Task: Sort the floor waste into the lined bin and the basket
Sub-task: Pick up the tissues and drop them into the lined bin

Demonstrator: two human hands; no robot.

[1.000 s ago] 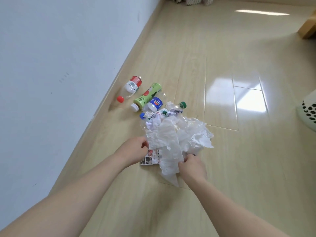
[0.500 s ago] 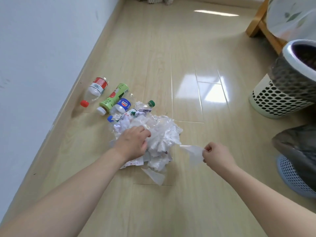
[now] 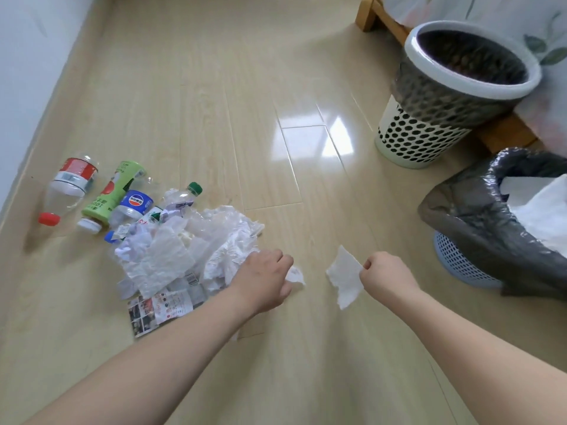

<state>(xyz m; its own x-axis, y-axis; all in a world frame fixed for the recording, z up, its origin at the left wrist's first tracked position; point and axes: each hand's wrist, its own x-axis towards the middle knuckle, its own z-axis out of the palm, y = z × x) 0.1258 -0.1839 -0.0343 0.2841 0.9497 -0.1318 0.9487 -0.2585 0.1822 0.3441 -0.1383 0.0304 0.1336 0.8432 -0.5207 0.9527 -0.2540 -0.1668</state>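
A heap of crumpled white paper and clear plastic (image 3: 184, 253) lies on the wooden floor, with a printed leaflet (image 3: 159, 308) at its near edge. Several plastic bottles (image 3: 122, 194) lie behind it near the wall. My left hand (image 3: 264, 277) is at the heap's right edge, closed on a small white paper scrap (image 3: 296, 275). My right hand (image 3: 386, 274) holds a torn white paper piece (image 3: 345, 274) above the floor, apart from the heap. At the right stands a blue basket (image 3: 460, 265) lined with a dark bag (image 3: 478, 210), white paper inside it.
A white perforated bin (image 3: 423, 130) with a dark liner stands at the back right beside a wooden bed frame (image 3: 380, 19). A white wall (image 3: 27, 56) runs along the left. Bare floor lies between the heap and the bins.
The view has swung right, bringing both containers into sight. My right hand pulled a torn paper piece away from the heap to the right. My left hand shifted to the heap's right edge.
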